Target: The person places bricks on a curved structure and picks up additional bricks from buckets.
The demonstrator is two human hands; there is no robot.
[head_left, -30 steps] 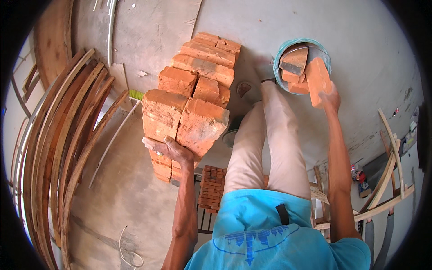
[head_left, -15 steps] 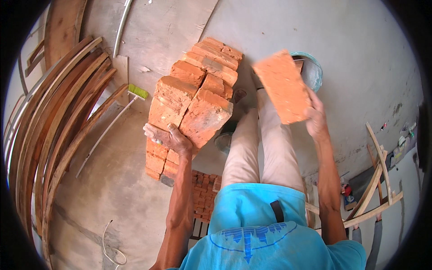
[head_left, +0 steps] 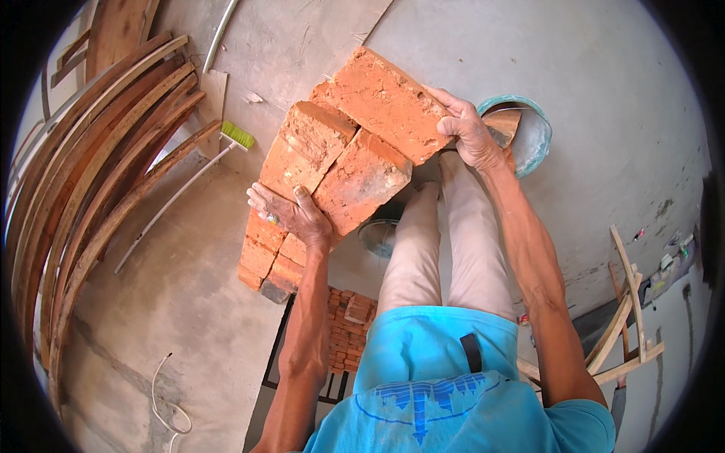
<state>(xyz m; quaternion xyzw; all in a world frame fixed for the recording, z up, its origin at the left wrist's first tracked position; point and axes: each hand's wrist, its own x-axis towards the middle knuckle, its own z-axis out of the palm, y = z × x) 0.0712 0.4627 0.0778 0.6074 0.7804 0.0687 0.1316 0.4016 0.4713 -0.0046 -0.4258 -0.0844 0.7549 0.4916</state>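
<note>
An orange brick [head_left: 381, 104] is held at its right end by my right hand [head_left: 474, 133], fingers behind it and thumb on its near face. The brick lies slantwise over the far part of the brick stack [head_left: 361, 181], hiding several bricks there; whether it rests on them I cannot tell. My left hand [head_left: 296, 215] lies on the left side of the stack, thumb spread from the fingers, touching the bricks without holding one. The stacked bricks sit in two columns with a narrow gap between them.
A teal-rimmed bucket [head_left: 538, 145] with brick pieces stands right of the held brick. Another bucket [head_left: 375, 235] is partly hidden beside my leg. Curved wooden boards [head_left: 98, 204] and a green-headed brush [head_left: 238, 136] stand at left. More bricks [head_left: 349, 332] lie below; timber pieces [head_left: 623, 332] at right.
My right hand has carried the brick leftward from near the bucket to over the far part of the stack. My left hand stays on the stack.
</note>
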